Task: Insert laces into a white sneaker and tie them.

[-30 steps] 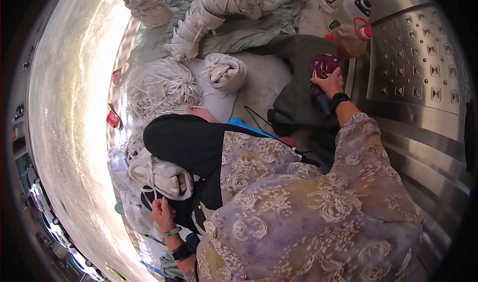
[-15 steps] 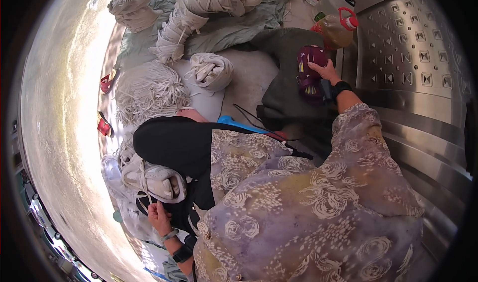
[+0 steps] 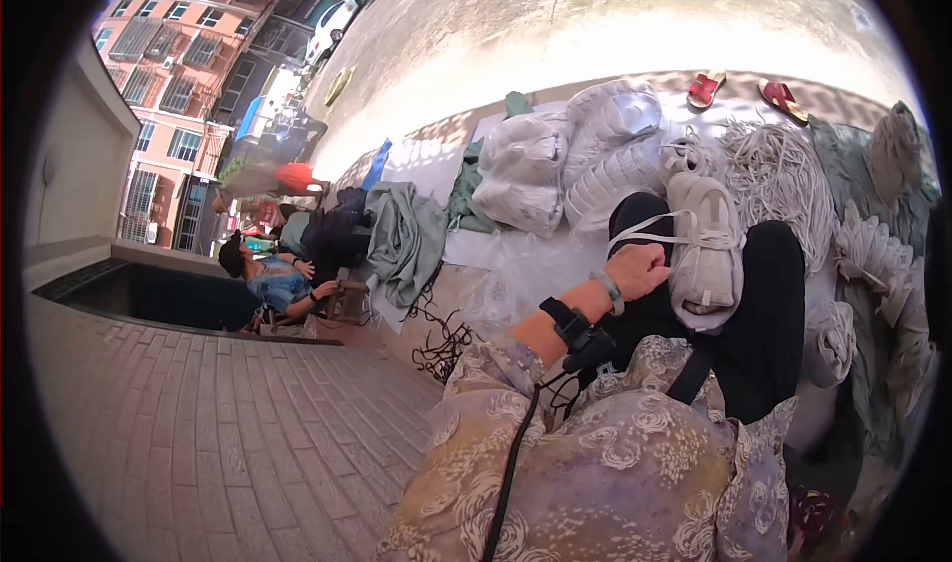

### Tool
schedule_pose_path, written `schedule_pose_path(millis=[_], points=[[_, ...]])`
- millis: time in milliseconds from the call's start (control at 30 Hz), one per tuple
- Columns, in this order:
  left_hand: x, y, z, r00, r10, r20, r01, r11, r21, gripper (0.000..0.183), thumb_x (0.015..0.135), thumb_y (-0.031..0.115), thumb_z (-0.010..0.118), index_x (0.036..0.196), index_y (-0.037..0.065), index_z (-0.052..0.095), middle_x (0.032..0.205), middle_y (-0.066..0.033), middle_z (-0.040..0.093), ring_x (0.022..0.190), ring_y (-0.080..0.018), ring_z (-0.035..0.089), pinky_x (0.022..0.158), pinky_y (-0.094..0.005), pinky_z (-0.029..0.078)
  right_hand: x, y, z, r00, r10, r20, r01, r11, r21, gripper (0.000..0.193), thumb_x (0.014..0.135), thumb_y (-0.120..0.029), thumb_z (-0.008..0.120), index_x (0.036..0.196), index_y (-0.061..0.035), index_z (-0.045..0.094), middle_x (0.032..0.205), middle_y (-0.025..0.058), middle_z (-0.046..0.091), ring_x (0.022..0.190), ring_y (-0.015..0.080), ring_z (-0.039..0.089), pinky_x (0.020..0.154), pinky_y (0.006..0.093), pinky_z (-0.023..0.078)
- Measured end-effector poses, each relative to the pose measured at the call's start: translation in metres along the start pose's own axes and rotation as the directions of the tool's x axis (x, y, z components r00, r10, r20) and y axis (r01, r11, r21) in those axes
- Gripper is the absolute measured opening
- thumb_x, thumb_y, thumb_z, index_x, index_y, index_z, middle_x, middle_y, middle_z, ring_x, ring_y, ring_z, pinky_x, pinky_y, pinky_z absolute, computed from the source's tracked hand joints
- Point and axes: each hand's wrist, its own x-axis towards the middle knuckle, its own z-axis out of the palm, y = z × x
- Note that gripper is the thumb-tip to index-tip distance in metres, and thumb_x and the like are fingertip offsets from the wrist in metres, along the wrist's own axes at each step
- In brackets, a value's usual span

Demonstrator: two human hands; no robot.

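An off-white shoe (image 3: 706, 279) rests between my black-trousered thighs, its laces loose at the top. A pale shoelace (image 3: 650, 227) loops from the shoe toward my left hand (image 3: 640, 269), whose fingers are closed on it just left of the shoe. A bracelet and a black wrist device sit on that arm. Low at the right rim, a purple patterned pouch (image 3: 815, 510) shows partly. A sliver of my right hand (image 3: 796, 540) appears beside the pouch; its fingers are too hidden to read.
Plastic-wrapped white shoes (image 3: 521, 173) and a heap of pale laces (image 3: 778, 180) lie ahead. Bundled shoes (image 3: 873, 254) line the right. Red slippers (image 3: 705, 90) stand on the pavement. A grey-green cloth (image 3: 407, 240) lies left, near a seated person (image 3: 283, 282) and a brick-patterned floor (image 3: 218, 423).
The view has swung left, bringing the street and the seated person in. My right hand and the purple pouch have shifted to the lower right rim. My left hand remains beside the shoe.
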Motion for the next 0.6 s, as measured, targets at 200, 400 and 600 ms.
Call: schedule_pose_path(millis=[200, 400, 600], points=[[-0.030, -0.025, 0.002, 0.979, -0.084, -0.187, 0.072, 0.995, -0.068, 0.023, 0.073, 0.025, 0.064, 0.069, 0.005, 0.054, 0.061, -0.0110, 0.056, 0.061, -0.0272, 0.056, 0.058, -0.0372, 0.043, 0.066, -0.033, 0.197, 0.992, 0.122, 0.030, -0.110, 0.954, -0.278, 0.032, 0.077, -0.018, 0.059, 0.104, -0.0014, 0.054, 0.103, 0.0098, 0.059, 0.088, 0.0234, 0.060, 0.081, 0.0354, 0.047], [-0.031, -0.034, 0.005, 0.975, -0.145, -0.171, 0.108, 0.972, -0.208, 0.023, 0.072, 0.026, 0.065, 0.068, 0.006, 0.053, 0.061, -0.0096, 0.057, 0.062, -0.0269, 0.057, 0.058, -0.0375, 0.043, 0.060, -0.041, 0.217, 0.979, 0.039, -0.198, -0.101, 0.943, -0.316, 0.033, 0.078, -0.018, 0.055, 0.106, -0.0005, 0.053, 0.104, 0.0103, 0.059, 0.088, 0.0243, 0.060, 0.081, 0.0359, 0.047], [-0.025, -0.030, -0.001, 0.976, -0.176, -0.131, 0.168, 0.983, -0.069, 0.022, 0.071, 0.027, 0.064, 0.069, 0.007, 0.057, 0.069, -0.0128, 0.061, 0.072, -0.0309, 0.059, 0.065, -0.0406, 0.045, 0.040, -0.027, 0.224, 0.905, -0.032, -0.425, -0.111, 0.945, -0.309, 0.034, 0.080, -0.018, 0.051, 0.108, 0.0004, 0.052, 0.105, 0.0108, 0.059, 0.089, 0.0253, 0.060, 0.081, 0.0365, 0.047]])
